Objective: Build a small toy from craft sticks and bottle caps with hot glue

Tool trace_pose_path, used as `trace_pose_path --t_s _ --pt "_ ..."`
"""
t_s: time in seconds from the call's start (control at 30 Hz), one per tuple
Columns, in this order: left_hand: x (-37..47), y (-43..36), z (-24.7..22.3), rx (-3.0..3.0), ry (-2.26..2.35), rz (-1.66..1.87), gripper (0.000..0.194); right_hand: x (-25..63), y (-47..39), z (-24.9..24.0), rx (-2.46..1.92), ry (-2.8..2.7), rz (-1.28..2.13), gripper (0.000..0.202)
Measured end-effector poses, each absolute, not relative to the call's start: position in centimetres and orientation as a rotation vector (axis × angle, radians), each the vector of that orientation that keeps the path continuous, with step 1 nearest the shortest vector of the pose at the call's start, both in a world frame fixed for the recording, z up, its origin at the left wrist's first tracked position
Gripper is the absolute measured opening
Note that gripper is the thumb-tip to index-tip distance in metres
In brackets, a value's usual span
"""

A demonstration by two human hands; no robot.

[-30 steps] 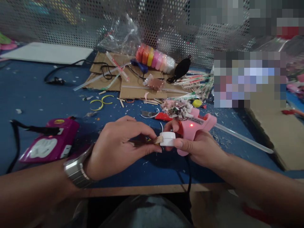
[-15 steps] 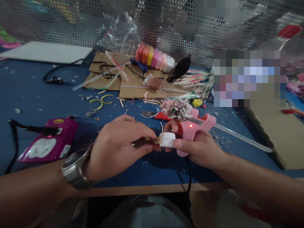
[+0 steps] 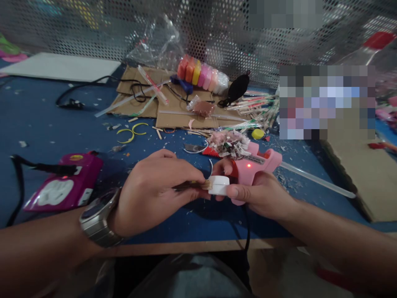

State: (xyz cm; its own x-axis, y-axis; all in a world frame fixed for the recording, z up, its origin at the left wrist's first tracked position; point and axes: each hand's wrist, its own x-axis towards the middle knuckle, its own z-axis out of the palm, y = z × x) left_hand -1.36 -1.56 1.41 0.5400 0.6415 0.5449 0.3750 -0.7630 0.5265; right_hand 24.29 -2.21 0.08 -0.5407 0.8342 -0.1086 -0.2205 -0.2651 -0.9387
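Observation:
My left hand (image 3: pixel 161 184), a metal watch on its wrist, is closed in a pinch on thin wooden sticks (image 3: pixel 198 185). Their ends meet a small white disc-like piece (image 3: pixel 219 185) with a seam around it. My right hand (image 3: pixel 263 192) is wrapped round the handle of a pink glue gun (image 3: pixel 248 169), whose red light glows. Its thumb and a fingertip also grip the white piece from the right. A clear glue stick (image 3: pixel 319 180) juts from the gun's back. Scraps clumped with glue (image 3: pixel 229 143) cover the area at the nozzle, which I cannot make out.
A purple power adapter (image 3: pixel 66 182) with a black plug lies left. Behind my hands are a red-handled cutter (image 3: pixel 211 151), yellow rings (image 3: pixel 133 133), cardboard (image 3: pixel 182 120), wrapped coloured clay (image 3: pixel 201 74) and several stick bundles (image 3: pixel 257 105). Cardboard (image 3: pixel 356 174) lies right; a perforated metal screen (image 3: pixel 111 37) stands behind.
Almost nothing differs. The white piece sits very slightly lower, and both hands keep their hold.

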Motion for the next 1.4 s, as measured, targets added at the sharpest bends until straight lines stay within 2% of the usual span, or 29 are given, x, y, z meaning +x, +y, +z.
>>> trace_pose_path --t_s 0.27,0.43,0.8,1.0,1.4 --pt "-1.5 -1.69 1.47 2.421 0.822 1.022 0.014 24.21 -2.05 -0.07 -0.67 -1.254 1.948 0.03" --pt "-1.46 -1.69 1.44 2.414 0.811 1.017 0.019 24.38 -2.05 -0.17 -0.712 -1.27 1.937 0.034" --pt "-1.39 -1.59 1.66 2.427 0.82 1.025 0.014 24.4 -2.03 0.02 -0.712 -1.258 1.928 0.037" --pt "-1.59 -1.59 1.51 2.445 0.829 1.031 0.009 24.38 -1.97 0.29 -0.663 -1.302 1.936 0.031" --pt "-1.39 -1.71 1.63 2.428 0.833 1.019 0.014 24.37 -2.32 0.24 -0.727 -1.452 1.803 0.021"
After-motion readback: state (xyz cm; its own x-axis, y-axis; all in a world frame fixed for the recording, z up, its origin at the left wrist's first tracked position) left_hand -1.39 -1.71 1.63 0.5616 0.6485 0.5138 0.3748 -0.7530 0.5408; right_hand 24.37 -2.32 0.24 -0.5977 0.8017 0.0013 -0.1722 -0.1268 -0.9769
